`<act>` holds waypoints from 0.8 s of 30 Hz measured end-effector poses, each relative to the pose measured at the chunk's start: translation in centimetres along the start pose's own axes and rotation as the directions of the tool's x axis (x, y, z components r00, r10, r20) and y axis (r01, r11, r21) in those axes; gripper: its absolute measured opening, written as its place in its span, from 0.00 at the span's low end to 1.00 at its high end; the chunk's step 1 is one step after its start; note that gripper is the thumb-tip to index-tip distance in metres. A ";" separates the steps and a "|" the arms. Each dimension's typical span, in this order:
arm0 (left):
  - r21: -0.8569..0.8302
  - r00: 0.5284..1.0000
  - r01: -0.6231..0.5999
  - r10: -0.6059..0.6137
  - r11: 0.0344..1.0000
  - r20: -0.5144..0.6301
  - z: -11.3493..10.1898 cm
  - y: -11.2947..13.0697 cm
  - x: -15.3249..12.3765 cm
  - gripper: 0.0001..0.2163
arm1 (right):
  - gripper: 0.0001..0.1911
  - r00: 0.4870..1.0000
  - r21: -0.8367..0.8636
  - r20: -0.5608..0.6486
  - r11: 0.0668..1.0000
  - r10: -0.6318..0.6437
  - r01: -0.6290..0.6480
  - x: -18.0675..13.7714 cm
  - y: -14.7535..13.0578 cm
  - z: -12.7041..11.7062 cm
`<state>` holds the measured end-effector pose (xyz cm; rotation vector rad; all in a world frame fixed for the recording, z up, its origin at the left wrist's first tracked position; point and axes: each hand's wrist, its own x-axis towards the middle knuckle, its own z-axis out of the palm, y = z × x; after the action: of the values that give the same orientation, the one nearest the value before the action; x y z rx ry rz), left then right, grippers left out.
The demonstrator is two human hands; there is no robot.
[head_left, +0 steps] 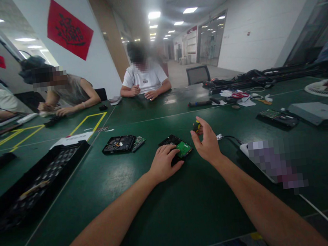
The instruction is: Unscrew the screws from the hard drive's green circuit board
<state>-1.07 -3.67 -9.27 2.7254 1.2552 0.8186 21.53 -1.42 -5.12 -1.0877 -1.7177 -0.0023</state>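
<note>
A hard drive (184, 149) with a green circuit board facing up lies on the green table in front of me. My left hand (164, 163) rests over its near left side, fingers on top and thumb along the near edge, gripping it. Just right of the drive, my right hand (209, 143) is closed around a screwdriver with a yellow and black handle (196, 126). The screwdriver's thin shaft points down toward the board; whether its tip touches cannot be made out. Further left sits another hard drive (119, 144), with a loose circuit board (138, 143) beside it.
A long black tray (40, 184) of small parts stands at left. To the right are a cabled phone-like device (257, 163), partly blurred, another drive (278, 119) and a grey box (319, 113). Tools and cables lie at the back right. Co-workers (144, 78) sit across the table.
</note>
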 end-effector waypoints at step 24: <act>-0.005 1.000 0.005 -0.005 1.000 -0.010 0.0 0.0 0.0 0.22 | 0.29 1.000 0.026 0.025 1.000 -0.014 0.014 0.0 0.5 0.2</act>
<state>-1.04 -3.62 -9.28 2.7166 1.2601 0.8351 21.74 -1.00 -5.45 -1.0603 -1.7433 0.0249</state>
